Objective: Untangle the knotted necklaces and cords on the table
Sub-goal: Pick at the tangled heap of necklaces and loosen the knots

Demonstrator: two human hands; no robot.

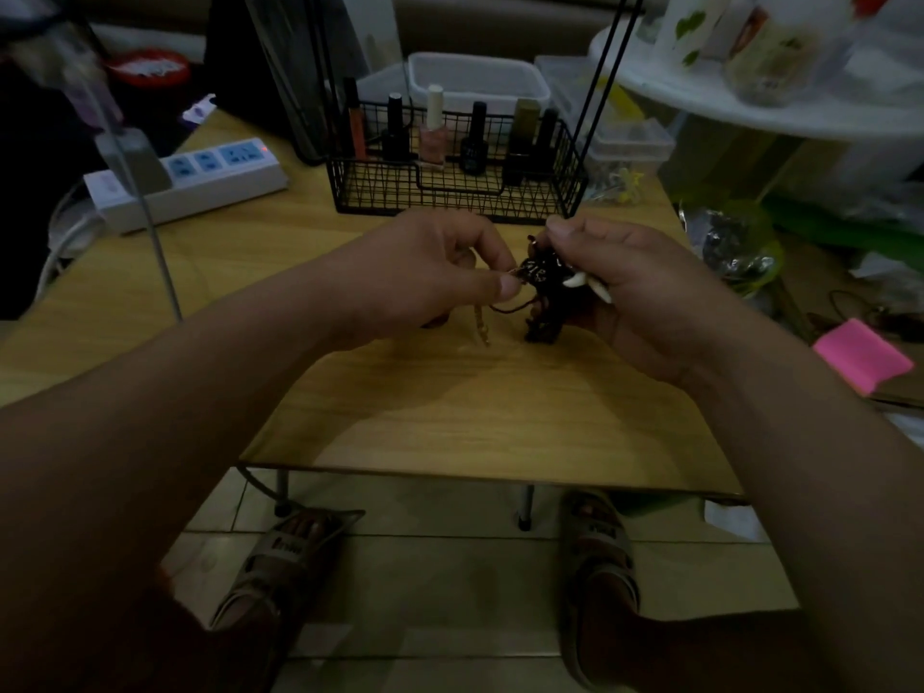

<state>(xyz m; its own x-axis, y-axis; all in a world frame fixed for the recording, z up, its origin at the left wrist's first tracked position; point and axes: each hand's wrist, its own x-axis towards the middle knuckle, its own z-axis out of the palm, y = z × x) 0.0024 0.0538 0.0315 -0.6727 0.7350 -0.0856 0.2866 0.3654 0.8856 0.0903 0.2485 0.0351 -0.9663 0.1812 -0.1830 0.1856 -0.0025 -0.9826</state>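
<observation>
Wooden table (450, 417), filling the centre of the frame: the work surface. The knot is lifted clear of it, probably so that loose ends can hang free and show where they run. A black wire basket (450, 192) of nail-polish bottles stands at upper centre, behind the work and out of its way.

Both hands meet just below the basket. The right hand (635, 302), right of centre, grips the bulk of the tangle (542, 277) with curled fingers and thumb, apparently to anchor it. The left hand (430, 272), just left of it, pinches a strand at the knot's edge between thumb and forefinger, placed to draw that one line away from the mass.

The tangle is a dark, dense clump of cord, still knotted, with pale specks; dim light hides finer detail. A thin gold chain (482, 327) dangles below the left thumb. A white, pointed pendant (597, 287) juts out against the right palm.
</observation>
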